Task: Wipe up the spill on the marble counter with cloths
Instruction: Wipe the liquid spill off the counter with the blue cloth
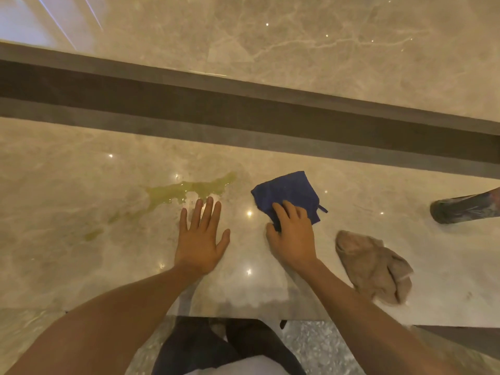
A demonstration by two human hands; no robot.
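Left of the right hand (290, 234), across a short stretch of dry marble counter (81, 171), lies the spill (189, 189); that leftward gap is what the coming move seems to turn on. The spill is a yellow-green puddle whose long axis runs left to right, tilting slightly toward the far side at its right end; a few smaller patches trail off to its near left, faint enough that their extent is hard to judge. The right hand rests on the near corner of the blue cloth (288, 194), fingers curled down over the fabric and thumb at its near-left edge, apparently pinching that corner against the stone; the rest of the cloth fans out flat toward the far side. From this grip the puddle's right tip is near, to the left and a little farther away; a sweep leftward along the puddle's length would likely cover it. The left hand (200, 239) lies flat on the counter, fingers spread, holding nothing, its fingertips just short of the puddle's near edge; it is the nearer hand to the liquid but has no cloth. A beige cloth (376, 269) sits crumpled to the right of the right forearm, near the counter's front edge, untouched.
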